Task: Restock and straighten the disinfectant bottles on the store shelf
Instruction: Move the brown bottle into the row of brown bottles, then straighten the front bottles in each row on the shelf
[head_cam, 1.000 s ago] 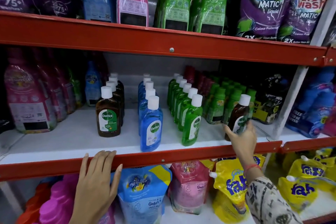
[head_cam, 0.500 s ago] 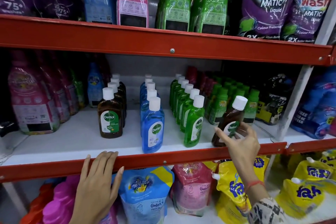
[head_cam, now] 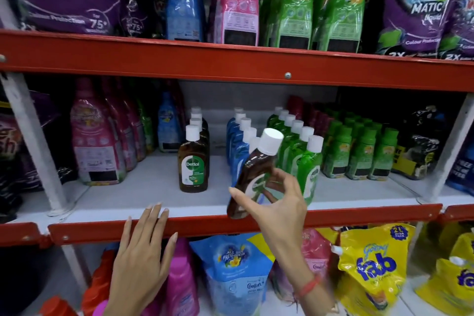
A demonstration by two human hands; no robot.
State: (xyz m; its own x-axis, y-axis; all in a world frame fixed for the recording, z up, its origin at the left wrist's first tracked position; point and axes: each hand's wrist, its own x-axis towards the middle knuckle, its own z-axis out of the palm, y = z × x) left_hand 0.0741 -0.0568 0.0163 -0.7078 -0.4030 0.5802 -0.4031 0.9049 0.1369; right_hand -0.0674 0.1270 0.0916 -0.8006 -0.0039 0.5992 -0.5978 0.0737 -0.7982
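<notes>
Head view: right hand grips a brown bottle, tilted, white cap up-right, lifted in front of the blue row and green row. Brown row stands to the left. Left hand lies flat, fingers loose, on the red shelf edge.

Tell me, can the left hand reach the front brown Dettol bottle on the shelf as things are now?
Probably yes. The left hand rests on the red shelf edge, and bare shelf lies between it and the front brown bottle; the right hand works further right.
</notes>
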